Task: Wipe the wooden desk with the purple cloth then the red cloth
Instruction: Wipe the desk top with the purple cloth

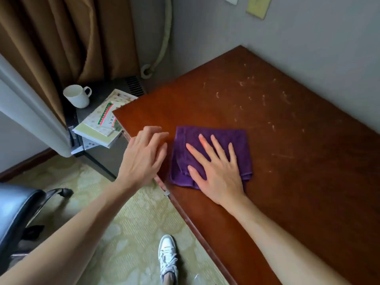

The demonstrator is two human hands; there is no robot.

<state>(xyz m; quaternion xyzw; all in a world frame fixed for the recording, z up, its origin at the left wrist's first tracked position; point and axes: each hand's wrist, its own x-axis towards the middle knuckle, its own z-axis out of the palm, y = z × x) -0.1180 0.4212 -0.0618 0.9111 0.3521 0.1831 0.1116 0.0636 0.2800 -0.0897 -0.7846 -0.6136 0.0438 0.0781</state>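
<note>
Right hand (218,173) flat, fingers spread, pressing folded purple cloth (209,155) (rumpled edges) on desk (287,161).

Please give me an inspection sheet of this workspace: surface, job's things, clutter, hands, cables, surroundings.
Surface: wooden desk with pale dusty marks toward the wall.
Job's things: purple cloth folded, flat on the desk; red cloth not seen.
Clutter: nothing seen on the desk.
Hands: right hand flat on the cloth, fingers straight; left hand above the desk's edge, fingers relaxed, holding nothing.
Cables: nothing seen; a pale hose runs down the wall.
Surroundings: white mug and booklets on a low dark cabinet; brown curtain; black chair.
</note>
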